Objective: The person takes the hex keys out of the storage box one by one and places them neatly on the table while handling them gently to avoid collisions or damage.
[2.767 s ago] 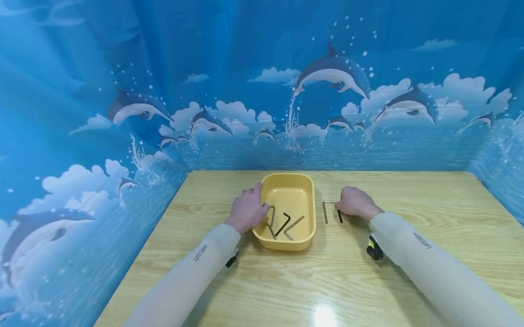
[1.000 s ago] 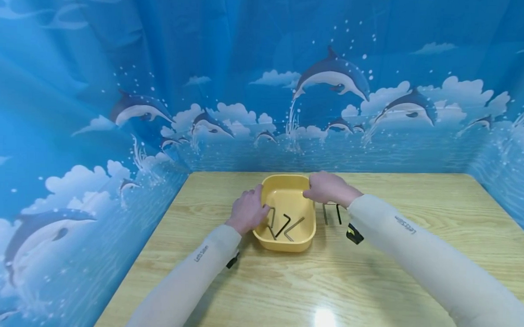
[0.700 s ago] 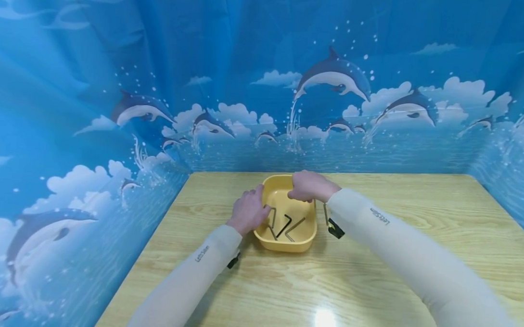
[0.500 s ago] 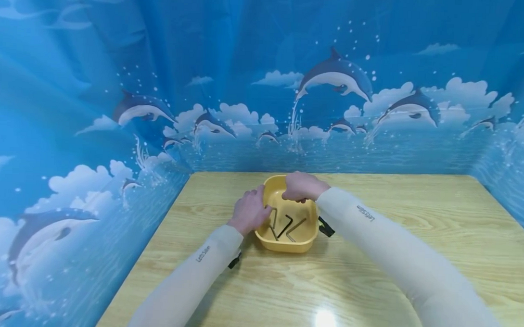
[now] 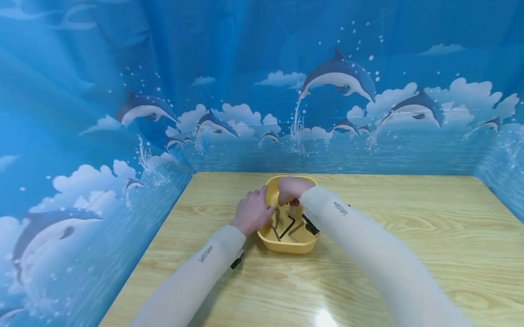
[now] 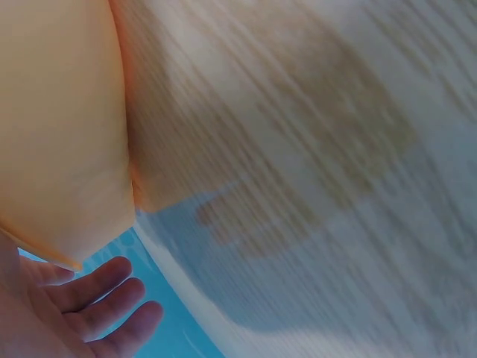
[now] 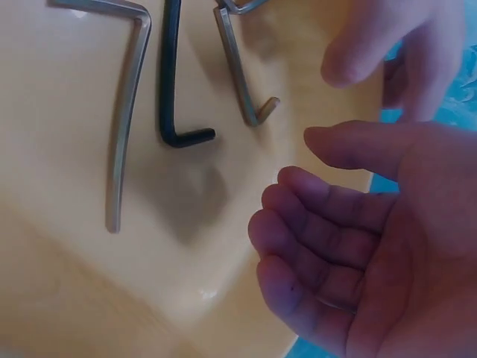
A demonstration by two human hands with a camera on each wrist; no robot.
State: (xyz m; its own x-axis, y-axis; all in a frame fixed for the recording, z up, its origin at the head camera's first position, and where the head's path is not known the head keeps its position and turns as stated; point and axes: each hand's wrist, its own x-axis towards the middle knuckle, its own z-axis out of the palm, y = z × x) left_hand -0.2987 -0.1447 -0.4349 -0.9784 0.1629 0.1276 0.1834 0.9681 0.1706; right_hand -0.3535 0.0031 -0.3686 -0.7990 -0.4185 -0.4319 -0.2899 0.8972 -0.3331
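Observation:
A yellow plastic basin [image 5: 285, 247] stands on the table. Several L-shaped hex keys lie on its floor, among them a black hex key [image 7: 170, 82] and a long silver hex key [image 7: 128, 119]; a shorter silver hex key [image 7: 238, 71] is beside them. My left hand [image 5: 252, 212] holds the basin's left rim, thumb over the inside and the other fingers outside, where the left wrist view shows them spread below the rim. My right hand [image 5: 292, 189] hovers inside the far half of the basin, fingers loosely bent with nothing in them, its thumb near the left thumb.
A wood-grain table [image 5: 371, 263] runs under everything, with a blue dolphin-print curtain [image 5: 247, 86] behind and to the left. My right forearm sleeve [image 5: 367, 239] crosses the basin's right side and covers the tabletop just beside it.
My right hand has moved left from two hex keys on the table into the basin; my sleeve now hides that spot. The left hand stays at the rim.

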